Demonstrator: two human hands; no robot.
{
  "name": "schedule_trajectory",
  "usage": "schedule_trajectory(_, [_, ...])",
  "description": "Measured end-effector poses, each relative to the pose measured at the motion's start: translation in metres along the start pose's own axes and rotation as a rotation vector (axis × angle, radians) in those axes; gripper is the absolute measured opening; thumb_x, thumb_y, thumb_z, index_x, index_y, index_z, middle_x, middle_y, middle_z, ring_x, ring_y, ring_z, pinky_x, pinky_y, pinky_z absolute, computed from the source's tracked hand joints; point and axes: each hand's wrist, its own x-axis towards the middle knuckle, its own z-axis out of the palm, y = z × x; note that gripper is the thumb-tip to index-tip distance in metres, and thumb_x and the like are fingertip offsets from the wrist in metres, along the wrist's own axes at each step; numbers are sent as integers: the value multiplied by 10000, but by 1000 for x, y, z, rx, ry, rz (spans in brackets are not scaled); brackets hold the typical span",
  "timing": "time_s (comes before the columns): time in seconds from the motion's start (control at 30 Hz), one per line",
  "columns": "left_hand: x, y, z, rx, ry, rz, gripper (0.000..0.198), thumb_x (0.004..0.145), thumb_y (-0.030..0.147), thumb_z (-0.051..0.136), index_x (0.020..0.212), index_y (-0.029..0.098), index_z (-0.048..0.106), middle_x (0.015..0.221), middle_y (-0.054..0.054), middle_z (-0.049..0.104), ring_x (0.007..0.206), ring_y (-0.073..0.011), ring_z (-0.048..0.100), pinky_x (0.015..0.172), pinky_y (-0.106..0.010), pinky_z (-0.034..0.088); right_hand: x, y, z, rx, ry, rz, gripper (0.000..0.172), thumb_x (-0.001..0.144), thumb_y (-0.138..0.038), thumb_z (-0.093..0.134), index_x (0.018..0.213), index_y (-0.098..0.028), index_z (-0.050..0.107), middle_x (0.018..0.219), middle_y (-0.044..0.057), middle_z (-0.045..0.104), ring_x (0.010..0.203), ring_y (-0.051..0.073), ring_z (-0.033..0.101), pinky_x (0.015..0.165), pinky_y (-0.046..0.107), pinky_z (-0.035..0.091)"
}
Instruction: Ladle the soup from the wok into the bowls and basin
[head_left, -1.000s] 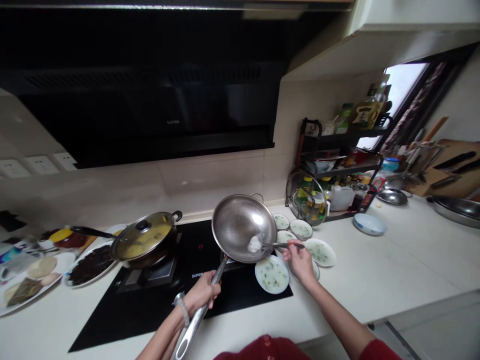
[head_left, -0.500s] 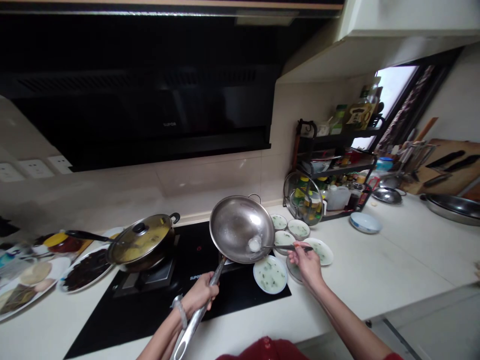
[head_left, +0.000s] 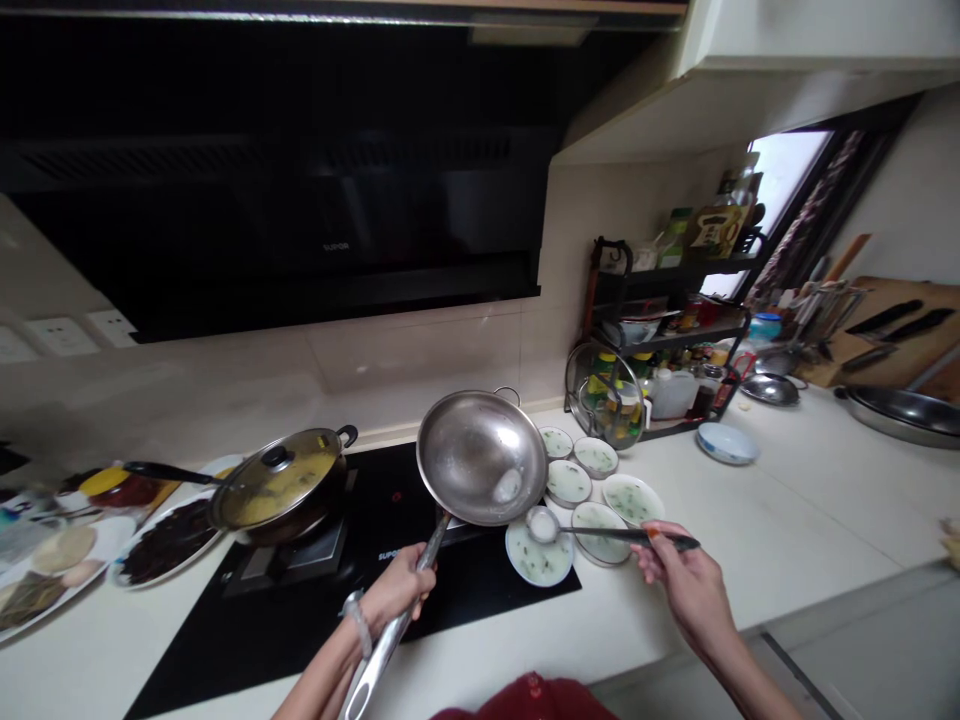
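Over the right part of the black hob (head_left: 225,655), a steel wok (head_left: 461,445) leans with its hollow facing the person. The left hand (head_left: 403,582) is closed around the wok's long metal handle (head_left: 386,655), and a pale bracelet (head_left: 357,622) circles that wrist. Low on the right side of the wok's inside lies a small patch of whitish liquid (head_left: 508,487). Whether the wok's underside touches the burner is hidden.

The right hand (head_left: 684,572) pinches the dark handle of a ladle (head_left: 600,534) near its end, thumb and fingers together. The ladle's cup, with whitish liquid in it, is at the far edge of the front bowl (head_left: 540,584), beside the wok's rim; I cannot tell whether it touches that bowl. The ladle's handle crosses above a second bowl (head_left: 604,563) just to the right. Four more bowls of the same pale soup with green bits are grouped behind these two, on the white counter (head_left: 795,520).

Left of the wok, a pan (head_left: 304,530) under a glass lid (head_left: 307,465) holds yellowish food. Beside it is a plate (head_left: 135,581) of dark food. Behind the bowls, another glass lid (head_left: 604,395) stands upright against a black rack (head_left: 675,272) of bottles and jars.
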Motion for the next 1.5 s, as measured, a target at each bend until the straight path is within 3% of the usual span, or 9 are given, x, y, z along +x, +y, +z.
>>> schedule_trajectory(0.27, [-3,5,1,-13,4,-7,178,585,86,483,721,185,426,426,86,456,273,-49,369,286,-149,264,-23,6,-8,-234,-164,-220,278,756,-454,609,885,-208,623,528,-11,585,410,160,532,551,326,522])
schedule_trajectory(0.43, [-3,3,0,6,3,-8,178,589,84,477,726,185,428,425,88,451,279,-54,375,289,-156,280,-38,3,-21,-433,-472,-487,226,780,-317,600,963,-232,701,834,98,672,722,227,633,644,326,524])
schedule_trajectory(0.53, [-2,2,1,-1,4,0,174,596,85,481,729,184,428,429,90,447,285,-54,376,290,-155,282,-39,-4,-22,-410,-494,-541,233,798,-276,584,1001,-237,692,817,93,662,712,223,624,631,326,520])
schedule_trajectory(0.77, [-3,4,4,33,16,3,183,579,77,466,714,188,412,431,98,435,277,-47,363,279,-154,281,-5,5,30,-272,-224,-520,226,860,-346,502,991,-195,606,648,38,613,506,177,579,495,302,510])
schedule_trajectory(0.93, [-4,3,7,47,19,21,170,585,85,459,708,190,406,443,92,441,287,-46,365,287,-156,294,26,30,68,-424,-275,-615,215,896,-302,418,1008,-196,568,723,49,620,545,172,597,547,310,526])
schedule_trajectory(1.1, [-5,3,9,40,23,21,181,581,79,454,711,193,403,445,94,438,287,-49,366,286,-160,291,35,36,80,-556,-384,-770,220,892,-261,395,1007,-208,575,877,87,630,681,197,626,664,345,526])
schedule_trajectory(1.23, [-4,2,9,43,25,21,180,585,79,461,707,196,399,433,98,427,284,-50,355,282,-162,285,26,40,81,-498,-400,-606,210,876,-313,425,979,-207,575,748,55,641,605,192,620,629,334,520])
schedule_trajectory(1.4, [-4,0,8,37,24,24,185,585,72,475,700,195,399,438,96,429,286,-52,368,291,-164,300,27,49,85,-139,-167,-144,311,786,-486,530,895,-195,530,534,8,609,475,200,598,503,315,503])
schedule_trajectory(1.5, [-2,0,8,24,28,9,182,592,76,480,713,192,410,430,97,433,272,-54,370,283,-159,278,30,46,88,56,-56,1,378,675,-514,636,841,-197,514,535,24,631,473,204,593,442,297,477])
